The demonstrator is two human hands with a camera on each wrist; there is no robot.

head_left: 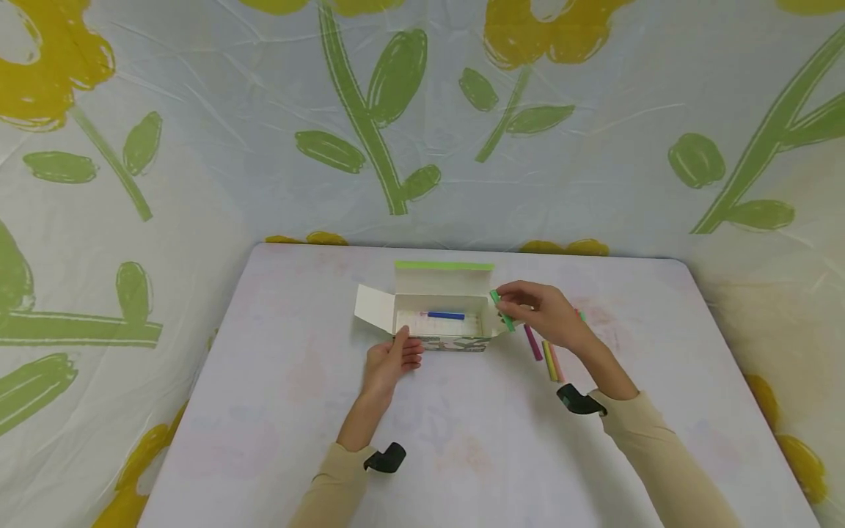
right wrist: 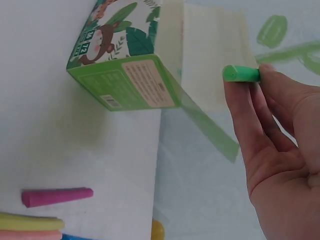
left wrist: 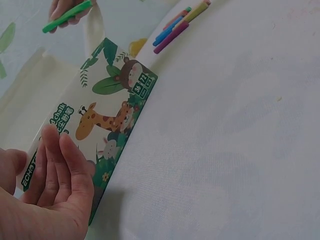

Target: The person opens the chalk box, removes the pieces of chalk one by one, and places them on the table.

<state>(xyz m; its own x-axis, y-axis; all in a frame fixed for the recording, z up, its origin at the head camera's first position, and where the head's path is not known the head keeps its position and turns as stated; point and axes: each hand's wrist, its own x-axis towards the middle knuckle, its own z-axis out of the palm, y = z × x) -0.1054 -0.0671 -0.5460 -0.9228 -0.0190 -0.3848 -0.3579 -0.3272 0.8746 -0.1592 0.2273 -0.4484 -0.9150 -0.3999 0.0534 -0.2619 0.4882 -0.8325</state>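
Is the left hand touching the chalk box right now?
Touching. The left wrist view shows the left hand with straight fingers laid flat against the printed front of the chalk box, no gap between them.

A staged recording corner is being shown, more than a lived-in room. The white table [head_left: 462, 440] is being enclosed on three sides by a plastic sheet backdrop [head_left: 264, 147], printed with big yellow flowers and green leaves, so no real wall or furniture is being seen. A craft or school kind of activity is being suggested by the chalk box [head_left: 441, 317] with cartoon jungle animals and by the coloured chalk sticks [head_left: 548, 356] lying on the table. Black wrist cameras [head_left: 386, 458] are being worn over the beige sleeves.
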